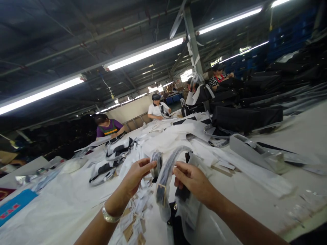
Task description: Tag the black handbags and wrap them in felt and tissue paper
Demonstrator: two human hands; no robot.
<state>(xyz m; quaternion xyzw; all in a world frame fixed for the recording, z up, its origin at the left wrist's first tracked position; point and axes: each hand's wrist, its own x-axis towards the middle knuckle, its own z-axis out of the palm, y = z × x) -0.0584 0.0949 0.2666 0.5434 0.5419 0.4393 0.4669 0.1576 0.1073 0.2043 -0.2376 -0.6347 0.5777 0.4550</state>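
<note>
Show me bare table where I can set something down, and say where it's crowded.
One bare patch of table lies between the right forearm and the long white strip. Left, the pale stretch between the blue packet and left forearm looks open, though wrinkled. Crowded: between the forearms, with paper tags and the wrapped strap.

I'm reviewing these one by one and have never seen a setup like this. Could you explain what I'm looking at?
There is no machine here: a person works with two bare hands, and the single picture comes from a camera on their head, looking forward and down. The left hand holds what looks like a roll of tape. The right hand is at the edge of a plastic-wrapped strap with a metal buckle; exactly what its fingertips pinch is unclear. On the white table lie paper scraps and black bags. Other people work farther back.
</note>
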